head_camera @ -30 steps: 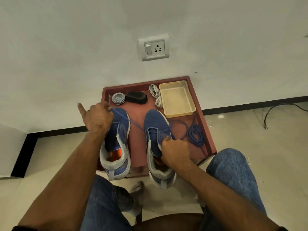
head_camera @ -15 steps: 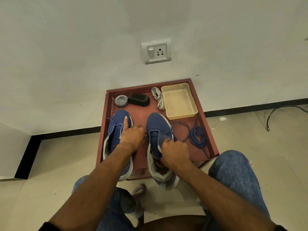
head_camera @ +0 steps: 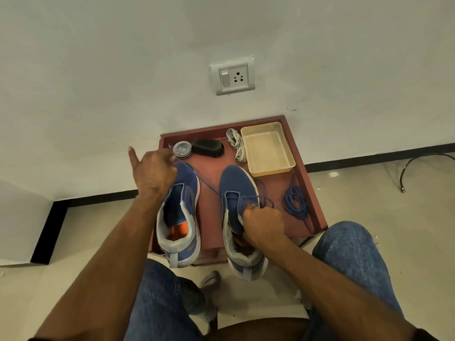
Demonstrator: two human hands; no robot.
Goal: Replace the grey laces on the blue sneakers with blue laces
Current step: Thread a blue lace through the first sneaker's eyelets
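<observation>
My left hand (head_camera: 154, 173) pinches the thin blue lace (head_camera: 209, 187) tight at middle left, my right hand (head_camera: 263, 223) grips the right blue sneaker (head_camera: 237, 193), and a hard tug could yank the lace out.

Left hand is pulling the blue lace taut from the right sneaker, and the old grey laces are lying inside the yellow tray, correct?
Not quite. The head view shows the grey laces on the red table beside the yellow tray, not inside it. The left hand does pull the blue lace from the right sneaker.
</observation>
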